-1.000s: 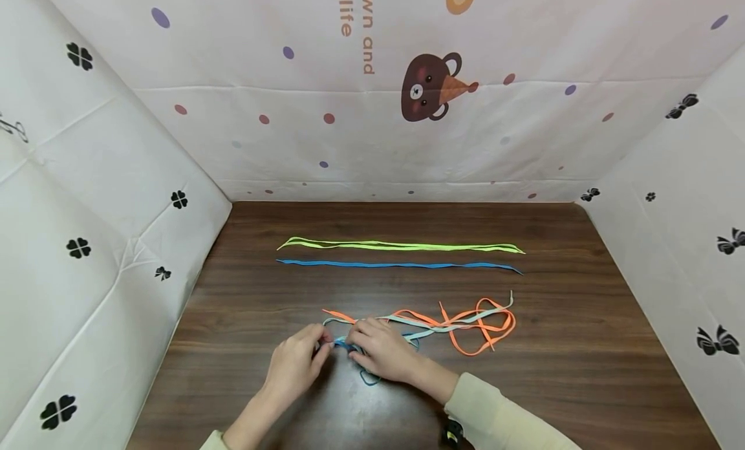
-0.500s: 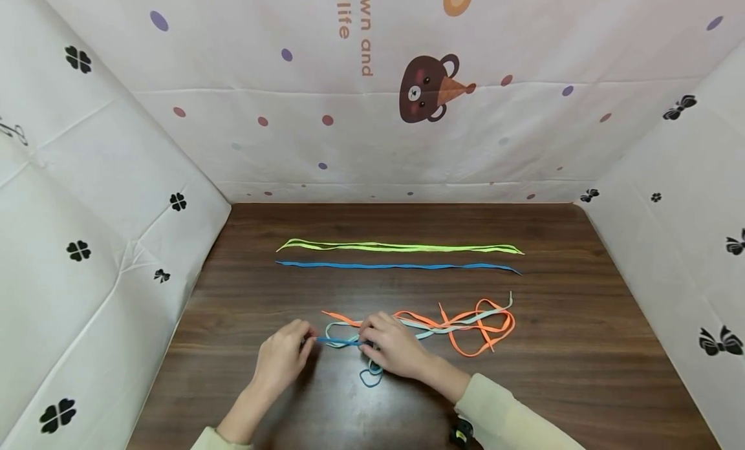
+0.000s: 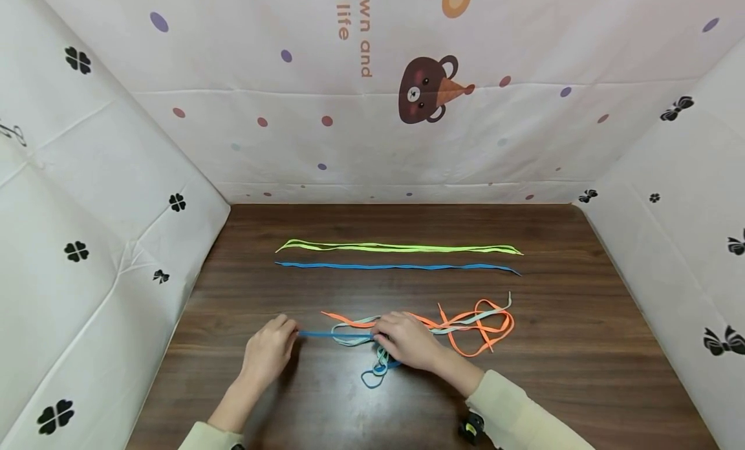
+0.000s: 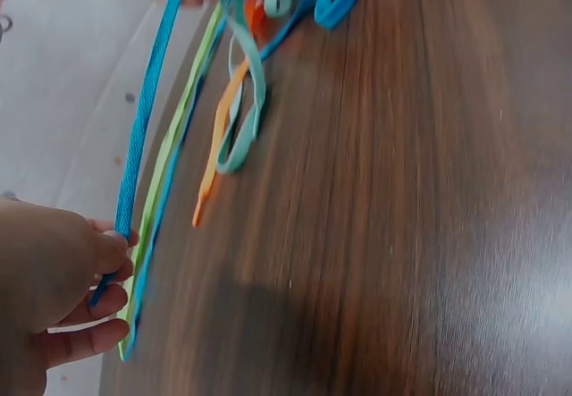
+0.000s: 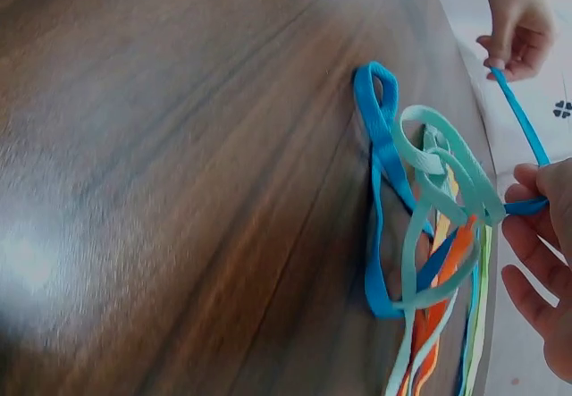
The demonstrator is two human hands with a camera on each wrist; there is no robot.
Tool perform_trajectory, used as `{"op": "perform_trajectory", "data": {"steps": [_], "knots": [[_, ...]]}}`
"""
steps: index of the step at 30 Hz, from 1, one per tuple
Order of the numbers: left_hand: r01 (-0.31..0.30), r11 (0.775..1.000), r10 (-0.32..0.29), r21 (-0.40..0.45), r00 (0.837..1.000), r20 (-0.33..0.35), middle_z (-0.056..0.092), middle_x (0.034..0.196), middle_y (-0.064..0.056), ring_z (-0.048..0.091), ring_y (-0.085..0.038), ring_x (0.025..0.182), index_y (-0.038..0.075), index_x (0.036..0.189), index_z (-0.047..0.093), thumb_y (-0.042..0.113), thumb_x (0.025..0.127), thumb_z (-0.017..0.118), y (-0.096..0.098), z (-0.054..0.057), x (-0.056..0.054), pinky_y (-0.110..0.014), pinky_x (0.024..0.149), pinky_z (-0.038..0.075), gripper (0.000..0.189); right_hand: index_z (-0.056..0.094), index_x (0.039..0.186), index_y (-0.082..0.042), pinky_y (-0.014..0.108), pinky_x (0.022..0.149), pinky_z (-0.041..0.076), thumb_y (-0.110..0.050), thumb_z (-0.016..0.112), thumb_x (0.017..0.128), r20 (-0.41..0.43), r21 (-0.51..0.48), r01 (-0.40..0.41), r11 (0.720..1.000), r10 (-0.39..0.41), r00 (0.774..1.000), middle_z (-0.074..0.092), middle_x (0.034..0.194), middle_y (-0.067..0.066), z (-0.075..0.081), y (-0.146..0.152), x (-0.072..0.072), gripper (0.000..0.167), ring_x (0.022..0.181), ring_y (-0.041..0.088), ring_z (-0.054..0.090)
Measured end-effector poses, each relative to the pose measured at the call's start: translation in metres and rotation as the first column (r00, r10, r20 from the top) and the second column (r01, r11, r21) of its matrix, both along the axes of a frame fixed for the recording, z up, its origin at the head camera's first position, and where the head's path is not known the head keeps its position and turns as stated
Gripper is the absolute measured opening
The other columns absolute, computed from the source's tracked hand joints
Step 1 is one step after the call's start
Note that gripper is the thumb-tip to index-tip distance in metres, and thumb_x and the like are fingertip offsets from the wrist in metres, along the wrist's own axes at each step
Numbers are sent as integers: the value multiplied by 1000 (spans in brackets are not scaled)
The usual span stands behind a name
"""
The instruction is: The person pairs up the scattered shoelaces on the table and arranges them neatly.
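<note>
A blue shoelace [image 3: 334, 334] runs taut between my two hands. Near its tip my left hand [image 3: 268, 350] pinches it, and the short end pokes out past the fingers [image 4: 109, 253] in the left wrist view. My right hand [image 3: 410, 340] pinches the same lace further along, thumb against fingertips. From there the rest of it passes into loose loops of a mint green shoelace [image 5: 456, 159], tangled together below the right hand. An orange shoelace [image 3: 505, 333] lies looped on the table to the right, crossing a length of mint lace.
Further back on the brown wooden table [image 3: 582, 372], a doubled yellow-green shoelace [image 3: 401, 247] and another blue shoelace [image 3: 401, 266] lie straight, side by side. Patterned white cloth [image 3: 244, 139] walls in the back and both sides.
My left hand has moved left, drawing out a longer stretch of blue lace. The right hand has shifted slightly right, and the blue and mint loops below it show more.
</note>
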State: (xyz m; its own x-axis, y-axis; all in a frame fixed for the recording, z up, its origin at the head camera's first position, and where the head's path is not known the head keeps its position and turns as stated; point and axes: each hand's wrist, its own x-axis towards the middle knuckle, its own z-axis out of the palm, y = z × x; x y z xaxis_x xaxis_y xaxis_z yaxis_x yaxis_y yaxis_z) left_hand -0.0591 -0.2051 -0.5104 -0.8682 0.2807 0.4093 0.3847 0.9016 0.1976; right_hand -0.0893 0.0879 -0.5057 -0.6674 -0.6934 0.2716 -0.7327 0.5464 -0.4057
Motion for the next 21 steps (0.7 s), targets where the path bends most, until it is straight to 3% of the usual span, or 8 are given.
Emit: {"op": "perform_trajectory", "data": {"steps": [9, 15, 21], "knots": [[-47, 999, 47, 3, 998, 35, 57, 72, 2, 59, -18, 60, 11, 76, 64, 4, 73, 75, -15, -2, -6, -28, 43, 44, 13, 66, 92, -17, 38, 91, 45, -18, 59, 90, 31, 48, -22, 999, 20, 999, 62, 90, -7, 2, 13, 1, 7, 86, 7, 59], [-81, 997, 81, -7, 997, 16, 57, 71, 0, 60, -20, 60, 10, 76, 65, 3, 72, 75, -29, -4, -10, -31, 44, 45, 13, 66, 89, -16, 30, 79, 48, -15, 62, 87, -6, 9, -1, 1000, 1, 1000, 61, 86, -7, 2, 28, -1, 4, 79, 7, 56], [-120, 993, 120, -11, 993, 17, 56, 70, -1, 59, -23, 58, 8, 75, 64, 3, 73, 74, -42, -5, -12, -32, 42, 44, 12, 66, 88, -14, 24, 64, 45, -13, 63, 86, 17, -6, 63, 998, -63, 998, 59, 80, -8, 4, 49, -4, 4, 71, 5, 49]]}}
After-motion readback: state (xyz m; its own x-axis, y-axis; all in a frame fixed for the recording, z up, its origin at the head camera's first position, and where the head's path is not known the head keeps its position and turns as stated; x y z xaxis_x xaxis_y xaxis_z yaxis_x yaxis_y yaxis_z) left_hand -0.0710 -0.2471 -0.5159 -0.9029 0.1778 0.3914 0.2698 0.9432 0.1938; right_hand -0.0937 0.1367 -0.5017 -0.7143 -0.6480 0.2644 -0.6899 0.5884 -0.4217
